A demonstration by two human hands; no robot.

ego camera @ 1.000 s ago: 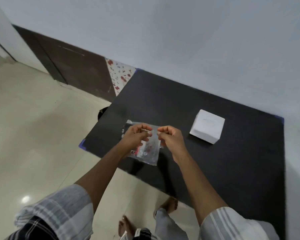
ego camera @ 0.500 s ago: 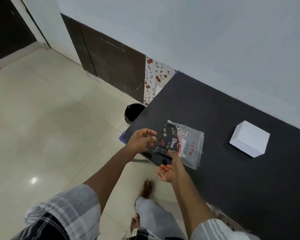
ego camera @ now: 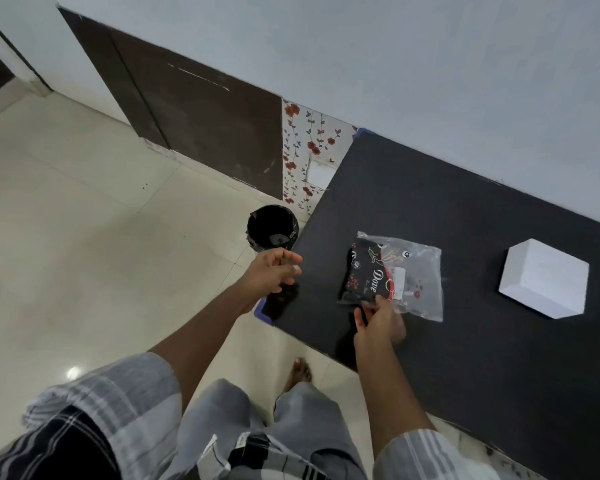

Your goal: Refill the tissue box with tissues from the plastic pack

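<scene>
Two hands busy: right hand point(ego camera: 378, 323) pinches the near edge of the plastic pack point(ego camera: 398, 275) lying on the black table point(ego camera: 464, 209), probably steadying it. Left hand point(ego camera: 274, 271) hovers loosely curled near the bin point(ego camera: 272, 226), maybe tossing a scrap; can't tell. Tissue box point(ego camera: 544, 282) sits far right, apart.

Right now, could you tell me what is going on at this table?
A person stands at a black table, refilling a tissue box. Their right hand pinches the near edge of a clear plastic tissue pack with a black printed label, which lies on the table. Their left hand reaches out past the table's left edge, above a small black bin on the floor. The white cube-shaped tissue box sits untouched to the right.
</scene>
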